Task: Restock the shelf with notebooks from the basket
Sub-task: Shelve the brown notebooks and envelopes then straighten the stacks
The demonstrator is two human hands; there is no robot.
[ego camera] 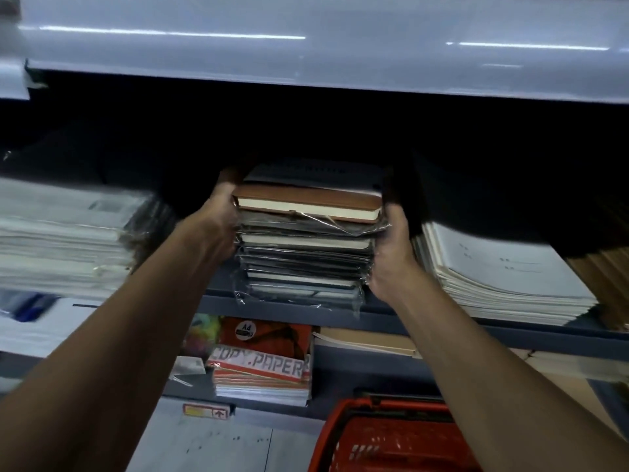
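A tall stack of notebooks [306, 240], mostly film-wrapped with a brown leather-look one near the top, sits on the grey metal shelf [442, 321]. The left hand [218, 223] and right hand [391, 253] clasp its sides. Below the stack stands a red plastic mesh basket [384, 437], contents unclear.

A: Arm pose?
B: Both bare forearms extended forward and up, roughly parallel, converging slightly.
A: Hands?
B: Bare left hand [218, 221] pressed against one side of a stack, bare right hand [391, 253] against the opposite side. Palms face each other. Fingertips lost in shadow.
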